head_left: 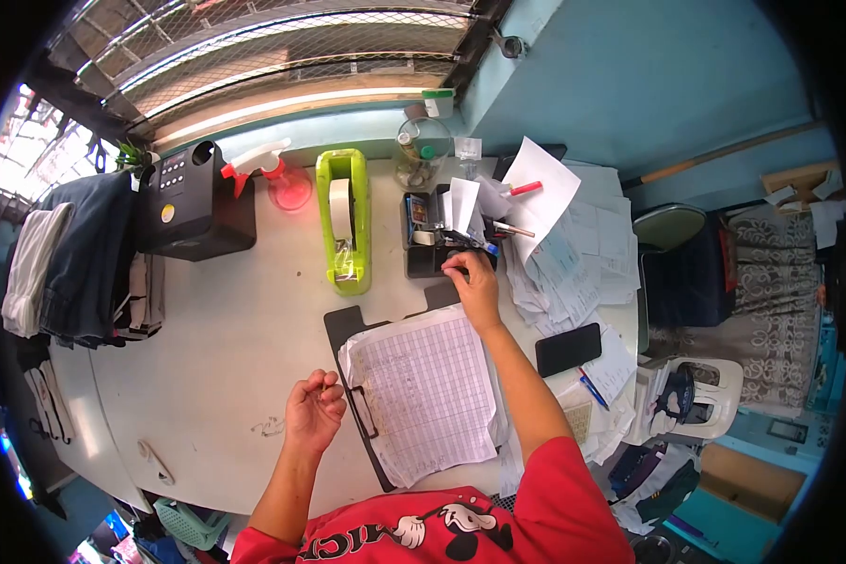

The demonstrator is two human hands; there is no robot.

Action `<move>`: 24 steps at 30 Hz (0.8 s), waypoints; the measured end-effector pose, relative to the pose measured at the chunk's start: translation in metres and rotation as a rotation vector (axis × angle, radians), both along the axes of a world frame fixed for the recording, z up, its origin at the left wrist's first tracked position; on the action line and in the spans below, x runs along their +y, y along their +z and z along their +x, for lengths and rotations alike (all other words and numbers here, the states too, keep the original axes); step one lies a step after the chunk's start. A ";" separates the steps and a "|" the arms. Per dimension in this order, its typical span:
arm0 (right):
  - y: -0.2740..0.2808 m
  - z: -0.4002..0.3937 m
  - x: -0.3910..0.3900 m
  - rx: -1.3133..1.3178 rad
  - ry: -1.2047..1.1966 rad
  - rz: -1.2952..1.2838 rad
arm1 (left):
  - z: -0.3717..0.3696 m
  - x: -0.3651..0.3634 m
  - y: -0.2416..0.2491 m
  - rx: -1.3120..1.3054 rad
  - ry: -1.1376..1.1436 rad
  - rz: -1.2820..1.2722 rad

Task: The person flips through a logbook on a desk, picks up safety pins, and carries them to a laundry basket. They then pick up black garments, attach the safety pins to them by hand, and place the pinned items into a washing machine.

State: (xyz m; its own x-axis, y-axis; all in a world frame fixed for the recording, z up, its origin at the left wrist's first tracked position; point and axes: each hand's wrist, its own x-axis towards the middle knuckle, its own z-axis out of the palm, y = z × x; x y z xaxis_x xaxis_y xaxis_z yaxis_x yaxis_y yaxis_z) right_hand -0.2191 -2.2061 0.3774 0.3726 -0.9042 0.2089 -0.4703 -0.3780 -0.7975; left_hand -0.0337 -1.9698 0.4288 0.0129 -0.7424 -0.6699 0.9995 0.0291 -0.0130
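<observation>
My right hand [473,287] is at the front of the black desk organizer [423,260], thumb and fingertips pinched together over its low compartment. Whatever is between those fingertips is too small or hidden to make out. Pens and folded papers stand in the organizer. My left hand [315,411] hovers beside the clipboard's left edge, palm up with the fingers curled in, and no object shows in it. On the black clipboard [341,329] lies a stack of printed grid sheets [428,395], its metal clip on the left side.
A green tape dispenser [360,254], a pink spray bottle [289,191], a glass jar [418,169] and a black box [193,211] line the back. Right of the clipboard are loose papers [583,244], a phone [569,349] and a blue pen [592,388]. Folded clothes [80,254] sit left.
</observation>
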 end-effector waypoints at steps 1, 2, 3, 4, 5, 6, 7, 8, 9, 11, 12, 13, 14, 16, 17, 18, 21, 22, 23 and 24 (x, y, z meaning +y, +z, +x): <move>0.001 0.002 0.001 -0.024 -0.033 -0.006 | 0.001 0.001 0.001 0.001 -0.001 -0.001; 0.004 0.004 0.003 -0.024 -0.033 -0.007 | 0.002 0.002 0.002 0.007 0.006 -0.015; 0.008 0.006 0.006 -0.059 -0.069 -0.046 | 0.004 0.004 0.004 0.014 0.013 -0.030; 0.013 0.009 0.009 -0.095 -0.104 -0.086 | 0.006 0.006 0.007 0.014 0.012 -0.035; 0.019 0.015 0.015 -0.130 -0.098 -0.117 | 0.009 0.008 0.013 0.010 0.044 -0.016; 0.026 0.023 0.025 -0.163 -0.092 -0.148 | 0.013 0.011 0.017 0.007 0.076 0.003; 0.036 0.030 0.038 -0.119 -0.013 -0.171 | 0.018 0.014 0.020 -0.004 0.097 -0.031; 0.036 0.037 0.052 -0.097 0.086 -0.206 | 0.023 0.018 0.023 -0.001 0.092 -0.036; 0.039 0.044 0.070 -0.059 0.192 -0.238 | 0.028 0.022 0.026 -0.006 0.135 -0.064; 0.051 0.065 0.105 -0.159 0.410 -0.091 | 0.039 0.029 0.029 -0.005 0.208 -0.118; 0.046 0.077 0.124 -0.204 0.477 -0.070 | 0.044 0.031 0.030 -0.006 0.206 -0.119; 0.045 0.084 0.142 -0.191 0.583 -0.038 | 0.048 0.033 0.031 -0.017 0.238 -0.129; 0.037 0.092 0.161 -0.201 0.654 -0.010 | 0.051 0.035 0.033 -0.030 0.270 -0.140; 0.024 0.107 0.195 -0.192 0.782 0.059 | 0.055 0.035 0.034 -0.030 0.286 -0.144; 0.020 0.112 0.209 -0.173 0.837 0.100 | 0.055 0.034 0.034 -0.030 0.296 -0.148; 0.015 0.116 0.223 -0.173 0.837 0.101 | 0.056 0.034 0.034 -0.029 0.307 -0.153; 0.002 0.125 0.246 -0.111 0.888 0.073 | 0.053 0.030 0.034 -0.021 0.280 -0.119; 0.002 0.125 0.244 -0.109 0.885 0.074 | 0.053 0.029 0.033 -0.018 0.278 -0.119; 0.000 0.123 0.242 -0.096 0.813 0.060 | 0.052 0.029 0.033 -0.013 0.275 -0.115; 0.006 0.122 0.233 -0.082 0.741 0.045 | 0.052 0.029 0.032 -0.008 0.273 -0.111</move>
